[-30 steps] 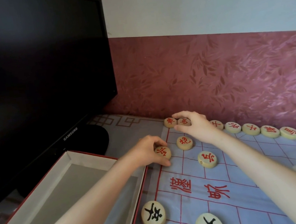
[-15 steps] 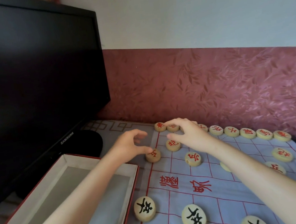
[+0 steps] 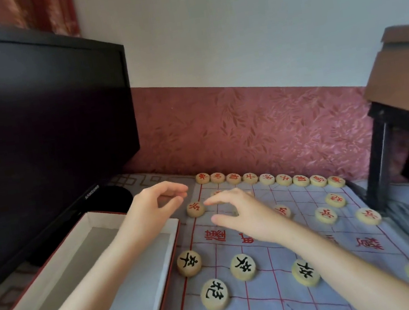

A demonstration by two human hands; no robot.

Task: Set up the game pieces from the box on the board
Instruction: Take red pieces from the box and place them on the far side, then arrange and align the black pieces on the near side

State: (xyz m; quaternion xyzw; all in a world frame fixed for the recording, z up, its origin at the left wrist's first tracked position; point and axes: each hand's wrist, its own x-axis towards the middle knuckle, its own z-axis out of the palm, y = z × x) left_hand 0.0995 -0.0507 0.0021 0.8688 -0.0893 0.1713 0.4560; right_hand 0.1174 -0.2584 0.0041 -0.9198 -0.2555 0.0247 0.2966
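1. The board [image 3: 273,303], a pale sheet with red lines and red writing, lies on the bench [image 3: 146,180] and fills the lower right of the frame.
2. The box [image 3: 163,280] sits open at lower left. Its right wall lies along the board's left edge, and the dark monitor [image 3: 34,127] stands behind it.
3. A row of red pieces [image 3: 266,179], nine discs side by side, lines the board's far edge at the centre of the frame.
4. A lone red piece [image 3: 195,209] lies on the board's left line just below that row. The other red pieces [image 3: 326,215] lie scattered right of centre.
5. Five black pieces [image 3: 242,266] lie face up across the bottom of the frame, apart from one another.
6. The left hand [image 3: 153,210] hovers over the box's far right corner. Its grip is loosely spread, with the thumb apart from the curved fingers and the fingertips just beside the lone red piece.
7. The right hand [image 3: 241,215] hangs palm down over the board at centre. Its grip is spread wide, with the fingers fanned towards the left, and it partly hides the pieces beneath it.
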